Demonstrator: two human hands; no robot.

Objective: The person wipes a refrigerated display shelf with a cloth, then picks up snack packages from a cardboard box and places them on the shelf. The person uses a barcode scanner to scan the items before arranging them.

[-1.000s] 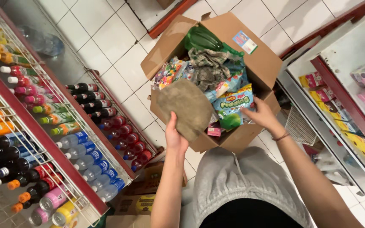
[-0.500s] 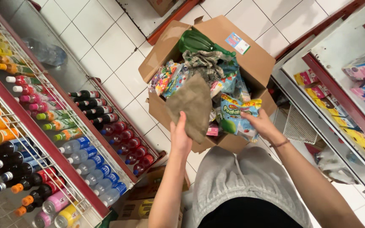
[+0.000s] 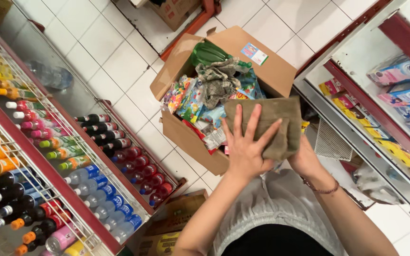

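My left hand point(image 3: 245, 147) lies flat with fingers spread on an olive-brown cloth point(image 3: 281, 118) and presses it down. The cloth is draped over a snack packet, of which only a yellow edge point(image 3: 305, 125) shows. My right hand point(image 3: 304, 161) supports that packet from below, mostly hidden by the cloth. Both hands hover over the near right corner of an open cardboard box point(image 3: 274, 71) on the tiled floor. The box holds several colourful snack packets point(image 3: 191, 97), a grey rag point(image 3: 217, 80) and a green packet point(image 3: 207, 52).
Wire shelves of bottled drinks point(image 3: 48, 156) run along the left. A glass display cabinet point(image 3: 395, 95) with boxed goods stands on the right. Smaller cardboard boxes point(image 3: 167, 227) lie by my knees, and another box point(image 3: 176, 12) sits at the top.
My left hand swung the cloth from the box's middle to the right and laid it over the packet in my right hand, which was in plain view before.
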